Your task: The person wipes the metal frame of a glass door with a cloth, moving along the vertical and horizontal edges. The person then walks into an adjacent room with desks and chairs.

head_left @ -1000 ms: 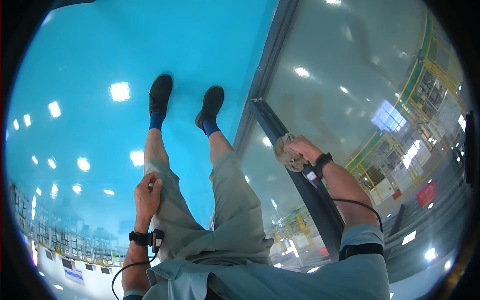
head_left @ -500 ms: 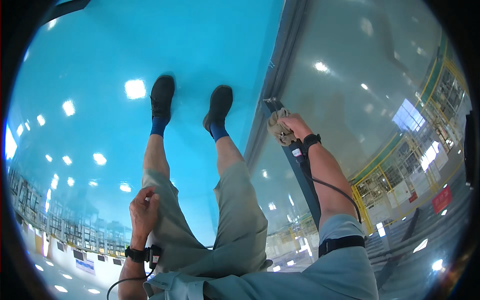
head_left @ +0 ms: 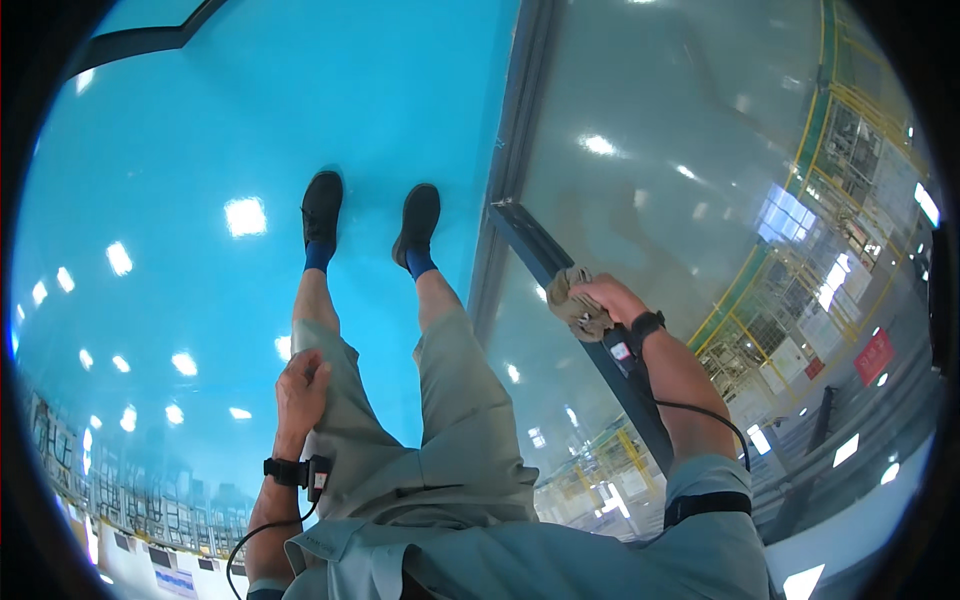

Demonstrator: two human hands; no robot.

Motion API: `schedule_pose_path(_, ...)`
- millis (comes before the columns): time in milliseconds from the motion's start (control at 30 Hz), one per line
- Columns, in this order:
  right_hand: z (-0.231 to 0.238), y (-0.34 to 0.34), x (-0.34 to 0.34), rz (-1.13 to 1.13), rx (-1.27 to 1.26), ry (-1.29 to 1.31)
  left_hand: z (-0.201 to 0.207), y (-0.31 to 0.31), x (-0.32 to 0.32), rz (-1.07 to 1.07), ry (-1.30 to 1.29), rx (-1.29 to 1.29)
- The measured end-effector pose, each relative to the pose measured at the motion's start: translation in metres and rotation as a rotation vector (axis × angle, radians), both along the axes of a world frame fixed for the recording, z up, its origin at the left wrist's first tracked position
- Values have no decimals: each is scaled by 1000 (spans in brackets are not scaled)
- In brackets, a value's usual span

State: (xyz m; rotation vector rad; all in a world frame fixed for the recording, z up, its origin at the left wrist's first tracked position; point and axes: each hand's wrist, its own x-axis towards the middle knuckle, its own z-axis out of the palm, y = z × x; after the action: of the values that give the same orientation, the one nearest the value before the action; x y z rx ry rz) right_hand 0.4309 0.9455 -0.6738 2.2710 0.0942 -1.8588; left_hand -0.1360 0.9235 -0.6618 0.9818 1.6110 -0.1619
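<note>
My right hand (head_left: 610, 298) is closed around a crumpled grey-brown rag (head_left: 580, 303). It presses the rag onto a dark metal bar (head_left: 540, 247) that slants from the frame's corner toward me on the right. Bunched folds stick out beyond the fingers, and part of the bar is covered by hand and rag. Beside my left thigh hangs my left hand (head_left: 302, 392), its fingers curled in loosely and nothing visible in them. Each wrist wears a black strap with a small cabled device.
A dark frame rail (head_left: 512, 110) divides the glossy blue floor (head_left: 400, 80) from a grey reflective surface (head_left: 640, 120) at right. My dark shoes (head_left: 322, 210) stand on the blue. Yellow railings (head_left: 745, 335) and a red sign (head_left: 873, 356) lie at far right. A dark edge (head_left: 130, 42) crosses the upper left.
My right hand has slid the rag along the bar toward me, away from the corner with the rail. The whole view has shifted slightly; my left hand stays by the thigh.
</note>
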Motion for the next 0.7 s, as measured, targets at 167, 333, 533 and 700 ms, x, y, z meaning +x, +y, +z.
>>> schedule_pose_path(167, 102, -13, 14, -117, 86, 121, 3, -3, -16, 38, -74, 35)
schedule_pose_path(333, 205, 19, -11, -106, -169, -105, 10, 5, -28, 32, -129, 74)
schedule_pose_path(533, 322, 33, -17, 83, -226, -161, 13, 15, -33, 48, -200, 90)
schedule_pose_path(700, 409, 30, -16, 394, -315, -274, 8, 10, -33, 25, -259, 100)
